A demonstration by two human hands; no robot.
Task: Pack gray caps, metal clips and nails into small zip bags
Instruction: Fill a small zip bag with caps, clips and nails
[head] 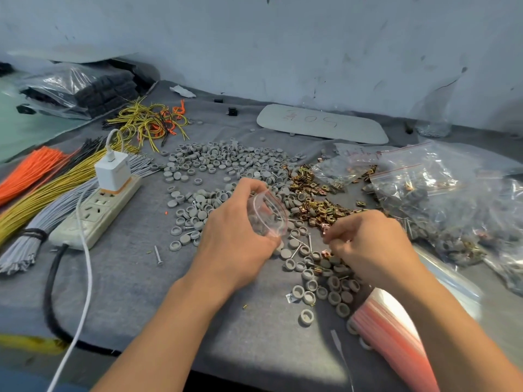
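Left grip: clamped round a zip bag, thumb on one side and fingers curled on the other, holding its mouth open.
Zip bag: clear with a red line at the mouth, lifted just above the caps, between my two hands.
Right grip: fingers curled down on the near edge of the clips, just right of the bag. It's too blurry to tell if they've actually pinched one.
Caps: a big loose gray spread across the middle of the table, with more trailing toward me under my right wrist.
Clips: a brassy pile right of the caps, touching them.
Nails: a few mixed into the caps between my hands.
Filled bags: heaped at the far right.
Empty bags: a pinkish stack beside my right forearm.
Power strip: off to the left with a white charger plugged in and wire bundles just beyond.
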